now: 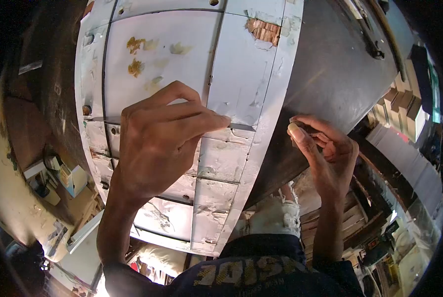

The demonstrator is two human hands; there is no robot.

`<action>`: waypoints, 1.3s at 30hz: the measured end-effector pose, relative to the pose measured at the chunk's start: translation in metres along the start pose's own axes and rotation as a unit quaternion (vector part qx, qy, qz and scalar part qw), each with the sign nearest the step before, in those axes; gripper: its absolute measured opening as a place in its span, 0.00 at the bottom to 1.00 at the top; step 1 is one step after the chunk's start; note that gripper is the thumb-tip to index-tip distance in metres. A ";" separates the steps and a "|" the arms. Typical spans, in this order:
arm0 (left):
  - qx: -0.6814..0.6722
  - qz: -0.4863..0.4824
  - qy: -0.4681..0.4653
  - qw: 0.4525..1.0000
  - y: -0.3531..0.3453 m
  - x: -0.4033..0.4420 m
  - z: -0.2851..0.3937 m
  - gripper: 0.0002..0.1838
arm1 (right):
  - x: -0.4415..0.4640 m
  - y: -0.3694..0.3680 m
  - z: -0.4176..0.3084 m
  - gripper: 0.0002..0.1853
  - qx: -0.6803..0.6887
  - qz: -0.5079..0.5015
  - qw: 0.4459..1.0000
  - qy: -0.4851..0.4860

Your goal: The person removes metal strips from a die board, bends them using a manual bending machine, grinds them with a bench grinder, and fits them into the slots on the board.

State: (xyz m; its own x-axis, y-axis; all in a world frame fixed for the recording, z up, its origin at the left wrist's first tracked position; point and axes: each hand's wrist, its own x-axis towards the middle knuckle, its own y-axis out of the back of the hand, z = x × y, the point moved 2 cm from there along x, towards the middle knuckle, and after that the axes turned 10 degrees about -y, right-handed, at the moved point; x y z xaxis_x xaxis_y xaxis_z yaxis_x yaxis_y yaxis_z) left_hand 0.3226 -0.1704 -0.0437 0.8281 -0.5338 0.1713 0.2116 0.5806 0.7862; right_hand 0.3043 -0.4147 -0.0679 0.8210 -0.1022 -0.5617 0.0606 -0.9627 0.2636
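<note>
My left hand (164, 131) is closed over a white panel (182, 39) marked with dark grid lines. A thin grey strip (242, 127), like a flat blade, runs crosswise under my left fingers. Its ends show on both sides of the hand. Off the panel's right edge, my right hand (325, 148) is raised with its thumb and fingertips pinched together. Whatever lies between those fingertips is too small to name. Brown stains (136, 68) mark the panel's upper part, and a chipped patch (264, 31) bares brown material near its top right.
A dark flat surface (325, 64) lies right of the panel, with a rod-like tool (365, 24) on it. Stacked pale boards (404, 158) stand farther right. At the lower left is an open box (73, 178) with small items beside it.
</note>
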 end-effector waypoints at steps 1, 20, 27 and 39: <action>0.003 -0.006 -0.001 1.000 0.000 0.001 0.000 0.16 | 0.001 0.000 -0.001 0.11 -0.003 -0.005 1.000 -0.006; -0.008 -0.007 -0.018 1.000 0.003 0.002 -0.001 0.22 | 0.028 -0.033 -0.057 0.07 -0.265 -0.176 0.900 0.298; 0.009 -0.009 -0.023 1.000 0.001 0.002 -0.001 0.17 | 0.029 -0.033 -0.064 0.06 -0.319 -0.190 0.874 0.312; 0.055 0.022 -0.059 0.996 0.004 0.000 0.014 0.14 | 0.023 -0.028 -0.097 0.08 -0.259 -0.298 0.892 0.220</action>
State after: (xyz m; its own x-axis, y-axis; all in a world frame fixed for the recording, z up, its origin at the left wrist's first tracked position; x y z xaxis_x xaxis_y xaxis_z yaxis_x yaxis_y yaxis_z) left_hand 0.3159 -0.1763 -0.0323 0.7673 -0.5816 0.2703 0.1127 0.5371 0.8359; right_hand 0.3763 -0.3658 -0.0117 0.6911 0.6075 -0.3916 0.7221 -0.5563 0.4113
